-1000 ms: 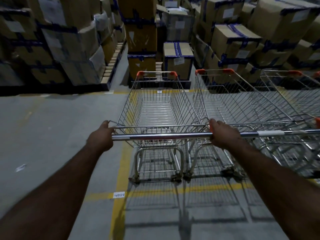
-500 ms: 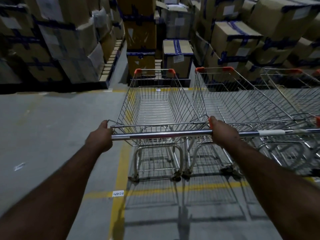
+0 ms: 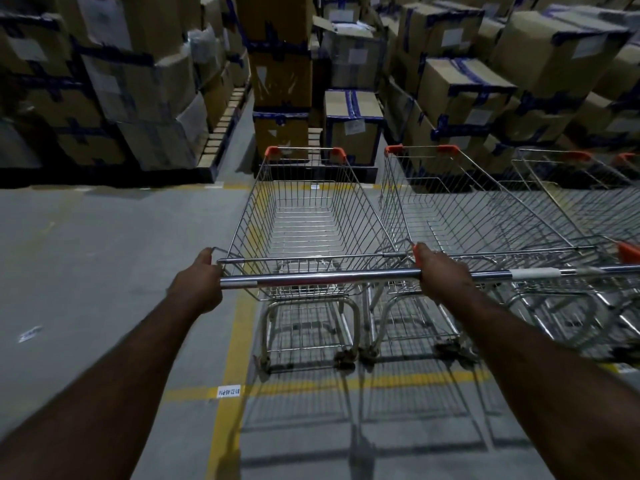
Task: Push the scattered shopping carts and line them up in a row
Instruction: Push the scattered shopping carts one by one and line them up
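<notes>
A wire shopping cart with orange corner caps stands straight ahead of me on the concrete floor. My left hand grips the left end of its chrome handle bar. My right hand grips the bar's right end. Close beside it on the right stands a second cart, nearly touching and facing the same way. A third cart is parked further right, partly cut off by the frame edge.
Stacked cardboard boxes on pallets rise just beyond the carts' fronts and fill the back and both sides. A narrow aisle runs between stacks. Yellow floor lines mark a bay under the carts. Bare concrete lies to the left.
The cart I hold has rolled a little forward toward the boxes, staying level with the cart on its right. Both hands keep the same grip on the bar.
</notes>
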A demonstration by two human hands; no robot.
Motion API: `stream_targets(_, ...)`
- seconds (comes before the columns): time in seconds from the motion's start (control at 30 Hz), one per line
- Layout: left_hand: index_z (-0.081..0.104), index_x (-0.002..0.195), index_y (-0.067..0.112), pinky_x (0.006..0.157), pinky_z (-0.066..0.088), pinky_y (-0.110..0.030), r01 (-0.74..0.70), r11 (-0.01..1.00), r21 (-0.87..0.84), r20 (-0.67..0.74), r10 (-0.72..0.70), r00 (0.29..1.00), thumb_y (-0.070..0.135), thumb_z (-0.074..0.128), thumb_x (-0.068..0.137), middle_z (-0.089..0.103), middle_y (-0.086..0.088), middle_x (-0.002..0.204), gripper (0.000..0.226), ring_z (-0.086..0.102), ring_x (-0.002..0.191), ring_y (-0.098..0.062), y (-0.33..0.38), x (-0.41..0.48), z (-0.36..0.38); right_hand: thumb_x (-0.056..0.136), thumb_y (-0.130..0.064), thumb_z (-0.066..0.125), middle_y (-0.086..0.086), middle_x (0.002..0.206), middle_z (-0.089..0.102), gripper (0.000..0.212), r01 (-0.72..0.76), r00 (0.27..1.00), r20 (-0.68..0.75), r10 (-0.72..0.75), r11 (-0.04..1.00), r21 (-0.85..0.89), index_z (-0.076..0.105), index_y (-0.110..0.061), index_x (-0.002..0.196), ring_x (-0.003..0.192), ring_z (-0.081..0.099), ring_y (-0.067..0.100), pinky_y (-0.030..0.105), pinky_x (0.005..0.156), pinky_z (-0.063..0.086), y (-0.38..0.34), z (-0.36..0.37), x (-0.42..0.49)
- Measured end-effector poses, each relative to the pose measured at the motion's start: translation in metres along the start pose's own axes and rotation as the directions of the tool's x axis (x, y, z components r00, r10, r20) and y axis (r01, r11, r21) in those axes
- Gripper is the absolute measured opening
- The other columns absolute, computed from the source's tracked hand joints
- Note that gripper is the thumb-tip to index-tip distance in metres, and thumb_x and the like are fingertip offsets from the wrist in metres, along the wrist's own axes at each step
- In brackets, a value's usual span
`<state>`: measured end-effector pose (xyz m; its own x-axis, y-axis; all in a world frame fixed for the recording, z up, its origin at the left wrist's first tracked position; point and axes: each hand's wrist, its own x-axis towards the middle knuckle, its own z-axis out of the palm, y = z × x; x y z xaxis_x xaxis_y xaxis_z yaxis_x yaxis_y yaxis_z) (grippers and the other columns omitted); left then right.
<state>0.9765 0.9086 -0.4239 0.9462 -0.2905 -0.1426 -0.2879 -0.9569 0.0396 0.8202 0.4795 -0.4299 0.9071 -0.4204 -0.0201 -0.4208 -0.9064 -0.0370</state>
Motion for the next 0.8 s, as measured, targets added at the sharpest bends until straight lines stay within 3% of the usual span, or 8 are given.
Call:
stream_targets(0.23, 0.065, 0.121, 0.017, 0.086, 0.056, -0.041, -0.003, 1.000, 0.006, -0.018, 0.004, 1.000, 0.013, 0.059, 0.089, 0.023, -0.005, 0.161, 0.033, 0.063, 0.107, -0.031, 0.002, -0.003, 0.000, 0.089, -0.006, 0.065, 0.002, 0.088, 0.063, 0.050, -0.019, 1.000, 0.011, 0.019, 1.000, 0.000, 0.038, -0.021, 0.129, 0.076, 0.063, 0.023, 0.044, 0.074, 0.056, -0.001, -0.002, -0.005)
stream_targets(0.37, 0.062, 0.126, 0.024, 0.086, 0.056, -0.042, 0.038, 0.999, 0.031, -0.010, -0.037, 0.999, 0.020, 0.059, 0.087, 0.022, -0.001, 0.161, 0.039, 0.055, 0.113, -0.032, 0.008, -0.007, -0.003, 0.090, -0.007, 0.066, 0.001, 0.084, 0.061, 0.055, -0.022, 1.000, 0.015, 0.022, 1.000, 0.009, 0.034, -0.020, 0.133, 0.070, 0.061, 0.020, 0.036, 0.065, 0.050, -0.003, -0.005, -0.007)
stream_targets(0.53, 0.063, 0.124, 0.018, 0.084, 0.056, -0.039, 0.012, 0.999, 0.047, 0.015, -0.012, 1.000, 0.014, 0.058, 0.091, 0.019, -0.005, 0.163, 0.034, 0.064, 0.103, -0.028, 0.007, -0.010, -0.005, 0.090, -0.005, 0.066, 0.000, 0.084, 0.061, 0.056, -0.021, 1.000, 0.002, 0.021, 1.000, 0.016, 0.035, -0.019, 0.136, 0.072, 0.062, 0.019, 0.040, 0.070, 0.057, -0.001, -0.002, -0.007)
stream_targets(0.8, 0.063, 0.125, 0.016, 0.081, 0.052, -0.036, 0.001, 0.994, 0.106, 0.040, -0.005, 0.999, 0.012, 0.058, 0.091, 0.014, -0.006, 0.165, 0.035, 0.065, 0.104, -0.026, 0.011, -0.014, -0.005, 0.094, -0.014, 0.064, 0.006, 0.102, 0.066, 0.052, -0.021, 1.000, 0.021, 0.022, 1.000, -0.021, 0.036, -0.019, 0.137, 0.091, 0.065, 0.028, 0.041, 0.079, 0.047, 0.002, -0.004, -0.010)
